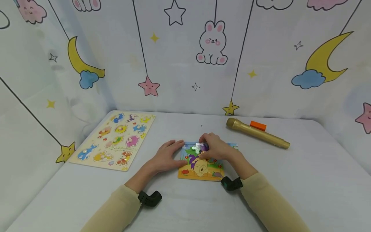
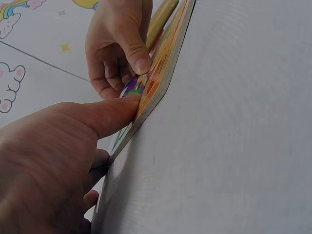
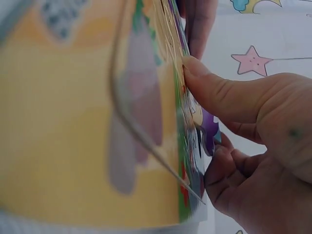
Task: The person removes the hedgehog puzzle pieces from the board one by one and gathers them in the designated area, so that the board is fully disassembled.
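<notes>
A colourful jigsaw puzzle (image 1: 203, 169) with a cartoon animal lies flat on the white table. A silvery, piece-shaped patch (image 1: 198, 148) shows in its upper part. My right hand (image 1: 215, 148) is over the upper right of the puzzle, pinching a purple puzzle piece (image 3: 208, 130) between thumb and fingers; the piece stands tilted off the surface in the right wrist view. My left hand (image 1: 166, 158) rests at the puzzle's left side with fingers extended. Its thumb (image 2: 114, 114) presses on the edge of the board in the left wrist view.
On the left lies a larger cream board (image 1: 116, 141) with several sea-animal pictures. A gold toy microphone (image 1: 258, 132) and an orange block (image 1: 258, 125) sit behind to the right. A patterned cloth (image 1: 179, 54) hangs behind the table (image 1: 185, 206).
</notes>
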